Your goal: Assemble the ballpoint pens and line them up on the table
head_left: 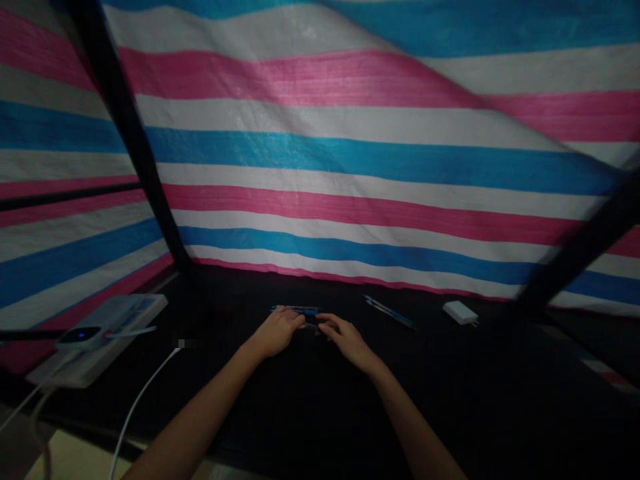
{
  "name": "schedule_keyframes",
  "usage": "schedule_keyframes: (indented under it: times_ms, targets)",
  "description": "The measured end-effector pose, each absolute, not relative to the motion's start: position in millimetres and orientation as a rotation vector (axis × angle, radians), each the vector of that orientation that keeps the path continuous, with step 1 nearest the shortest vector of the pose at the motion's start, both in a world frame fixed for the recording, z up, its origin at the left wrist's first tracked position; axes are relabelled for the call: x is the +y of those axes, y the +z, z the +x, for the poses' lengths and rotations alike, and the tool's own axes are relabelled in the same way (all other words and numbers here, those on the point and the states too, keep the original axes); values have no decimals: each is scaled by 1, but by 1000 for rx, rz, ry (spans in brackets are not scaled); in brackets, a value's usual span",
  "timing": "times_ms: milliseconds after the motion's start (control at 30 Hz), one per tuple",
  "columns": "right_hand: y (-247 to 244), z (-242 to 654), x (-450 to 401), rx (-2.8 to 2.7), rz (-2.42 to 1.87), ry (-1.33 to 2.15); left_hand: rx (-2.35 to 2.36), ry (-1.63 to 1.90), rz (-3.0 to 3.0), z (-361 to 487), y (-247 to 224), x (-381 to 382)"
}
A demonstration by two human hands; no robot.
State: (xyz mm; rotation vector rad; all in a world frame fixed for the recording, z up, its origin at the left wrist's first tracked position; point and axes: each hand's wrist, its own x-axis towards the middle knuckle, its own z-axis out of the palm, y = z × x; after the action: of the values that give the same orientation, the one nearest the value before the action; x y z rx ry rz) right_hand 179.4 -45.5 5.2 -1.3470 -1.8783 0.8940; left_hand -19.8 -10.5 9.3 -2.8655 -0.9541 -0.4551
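Observation:
Both hands are low over the black table, a short gap between their fingertips. My left hand (278,331) has its fingers closed beside a small, thin item (312,327) that spans the gap. On the other side of it, my right hand (347,339) has its fingers curled at the item's right end. The item is too dark and small to name. Just beyond the hands lies a blue pen (311,311), partly hidden by the left fingers. More pens (389,311) rest on the table to the right, side by side and slanting.
A white charger block (461,312) lies at the right. At the left, a pale box (125,310) bears a device with a lit display (80,336). A white cable (145,390) crosses the table's left part. Dark frame posts and striped sheeting enclose the black table (310,407).

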Motion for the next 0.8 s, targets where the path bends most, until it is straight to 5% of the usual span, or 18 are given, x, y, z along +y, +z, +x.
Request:
schedule_keyframes:
  times_ms: [200, 367, 800]
  targets:
    - [0, 179, -44, -1892, -1319, 770, -939, -433, -2863, -20, 9, -11]
    - [0, 177, -45, -1879, -1298, 1044, -939, -401, -2859, -20, 11, -13]
    - [21, 191, -48, -1929, -1657, 554, -1130, -473, -2806, -27, 10, -5]
